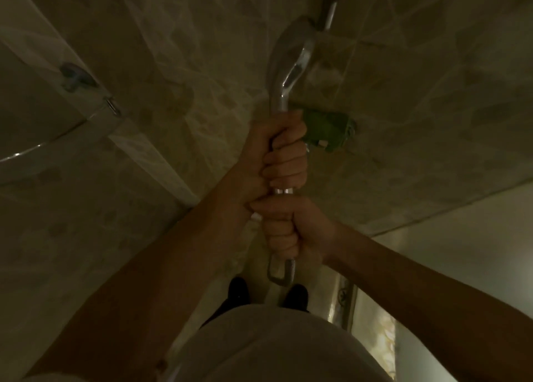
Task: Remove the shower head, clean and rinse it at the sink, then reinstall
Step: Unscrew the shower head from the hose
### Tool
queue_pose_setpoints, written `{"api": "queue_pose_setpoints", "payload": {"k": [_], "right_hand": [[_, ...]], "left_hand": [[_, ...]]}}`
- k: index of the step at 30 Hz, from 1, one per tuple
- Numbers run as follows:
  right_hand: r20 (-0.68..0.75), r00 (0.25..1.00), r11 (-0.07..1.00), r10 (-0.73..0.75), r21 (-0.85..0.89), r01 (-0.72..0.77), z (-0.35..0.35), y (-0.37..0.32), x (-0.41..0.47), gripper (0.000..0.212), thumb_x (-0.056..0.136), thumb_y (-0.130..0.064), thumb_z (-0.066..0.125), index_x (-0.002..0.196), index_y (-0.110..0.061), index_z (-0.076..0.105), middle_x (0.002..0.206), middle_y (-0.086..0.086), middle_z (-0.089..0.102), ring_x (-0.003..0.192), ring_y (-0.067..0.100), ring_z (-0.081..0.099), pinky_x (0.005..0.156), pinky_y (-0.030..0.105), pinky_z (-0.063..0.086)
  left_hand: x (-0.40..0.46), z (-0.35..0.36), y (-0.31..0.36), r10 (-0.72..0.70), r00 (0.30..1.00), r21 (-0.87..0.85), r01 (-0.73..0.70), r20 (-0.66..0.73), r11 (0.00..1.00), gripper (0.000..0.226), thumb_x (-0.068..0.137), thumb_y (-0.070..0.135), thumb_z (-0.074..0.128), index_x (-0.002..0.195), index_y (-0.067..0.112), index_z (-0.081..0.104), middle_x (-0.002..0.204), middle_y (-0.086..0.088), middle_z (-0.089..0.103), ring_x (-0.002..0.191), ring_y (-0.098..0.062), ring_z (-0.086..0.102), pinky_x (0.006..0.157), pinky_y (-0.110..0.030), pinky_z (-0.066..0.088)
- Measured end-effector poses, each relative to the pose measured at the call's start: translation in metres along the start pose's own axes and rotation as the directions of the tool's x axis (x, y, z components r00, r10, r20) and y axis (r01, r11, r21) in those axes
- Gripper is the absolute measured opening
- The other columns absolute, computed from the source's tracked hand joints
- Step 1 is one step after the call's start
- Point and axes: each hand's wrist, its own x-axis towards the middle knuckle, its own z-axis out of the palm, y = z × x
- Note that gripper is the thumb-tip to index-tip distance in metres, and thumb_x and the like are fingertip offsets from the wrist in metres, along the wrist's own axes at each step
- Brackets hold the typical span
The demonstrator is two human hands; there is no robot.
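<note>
Dim tiled wall (178, 72). Shower head (288, 72) handle is gripped by the left hand (281, 153); hose (281, 272) end is gripped by the right hand (288, 225), fingers curled.

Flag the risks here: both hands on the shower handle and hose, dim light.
1. The left hand and right hand are stacked on the shower head handle and its hose; if the joint frees suddenly, the head could swing into the tiled wall.
2. The hose bends sharply below the right hand and may kink.
3. Dim light hides the joint.
</note>
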Motion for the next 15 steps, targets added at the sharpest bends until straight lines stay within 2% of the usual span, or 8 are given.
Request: {"api": "queue_pose_setpoints", "payload": {"k": [2, 3, 6, 9, 12, 15], "right_hand": [[-0.095, 0.995, 0.997, -0.013, -0.075, 0.006, -0.007, 0.010, -0.007, 0.049, 0.092, -0.026, 0.050, 0.048, -0.026, 0.029, 0.041, -0.010, 0.027, 0.033, 0.004, 0.019, 0.034, 0.017, 0.014], [-0.132, 0.991, 0.995, -0.022, -0.100, 0.009, -0.009, 0.014, -0.010, 0.048, 0.093, -0.025, 0.050, 0.050, -0.025, 0.029, 0.042, -0.009, 0.026, 0.034, 0.004, 0.020, 0.035, 0.018, 0.014], [-0.253, 0.966, 0.993, -0.045, -0.120, 0.015, -0.008, 0.019, -0.014, 0.045, 0.096, -0.021, 0.048, 0.055, -0.023, 0.030, 0.043, -0.007, 0.026, 0.035, 0.006, 0.019, 0.034, 0.017, 0.016], [-0.343, 0.933, 0.983, -0.113, -0.177, 0.054, -0.009, 0.018, -0.012, 0.042, 0.096, -0.016, 0.047, 0.058, -0.023, 0.030, 0.044, -0.005, 0.027, 0.034, 0.006, 0.020, 0.033, 0.016, 0.018], [-0.426, 0.887, 0.968, -0.178, -0.236, 0.081, -0.016, 0.019, -0.010, 0.041, 0.093, -0.012, 0.049, 0.057, -0.022, 0.033, 0.044, -0.005, 0.029, 0.035, 0.008, 0.023, 0.035, 0.016, 0.020], [-0.518, 0.801, 0.917, -0.300, -0.387, 0.094, -0.026, 0.024, -0.005, 0.050, 0.092, -0.011, 0.050, 0.046, -0.026, 0.041, 0.039, -0.007, 0.036, 0.033, 0.007, 0.031, 0.034, 0.015, 0.025]], "left_hand": [[-0.002, 0.000, -0.010, -0.031, 0.999, 0.046, 0.030, 0.015, 0.998, 0.046, 0.093, 0.021, 0.057, 0.054, 0.020, 0.034, 0.036, 0.003, 0.026, 0.028, -0.015, 0.024, 0.037, -0.017, 0.030], [-0.002, 0.006, -0.017, -0.029, 0.999, 0.102, 0.033, -0.035, 0.994, 0.045, 0.093, 0.021, 0.056, 0.052, 0.021, 0.036, 0.036, 0.003, 0.025, 0.028, -0.014, 0.023, 0.036, -0.017, 0.028], [0.001, 0.016, -0.021, 0.014, 0.963, 0.217, 0.047, -0.269, 0.975, 0.049, 0.090, 0.025, 0.056, 0.045, 0.020, 0.038, 0.032, 0.006, 0.028, 0.024, -0.009, 0.024, 0.034, -0.017, 0.022], [0.006, 0.022, -0.025, 0.124, 0.862, 0.324, 0.049, -0.491, 0.945, 0.056, 0.099, 0.023, 0.053, 0.046, 0.022, 0.034, 0.034, 0.005, 0.026, 0.025, -0.010, 0.024, 0.035, -0.016, 0.023], [0.014, 0.021, -0.034, 0.258, 0.682, 0.395, 0.050, -0.684, 0.917, 0.054, 0.097, 0.026, 0.059, 0.051, 0.023, 0.031, 0.038, 0.005, 0.027, 0.029, -0.011, 0.025, 0.037, -0.018, 0.026], [0.023, 0.014, -0.052, 0.464, 0.383, 0.502, 0.000, -0.799, 0.865, 0.044, 0.089, 0.024, 0.066, 0.053, 0.020, 0.040, 0.041, 0.004, 0.039, 0.033, -0.013, 0.035, 0.040, -0.024, 0.033]]}}
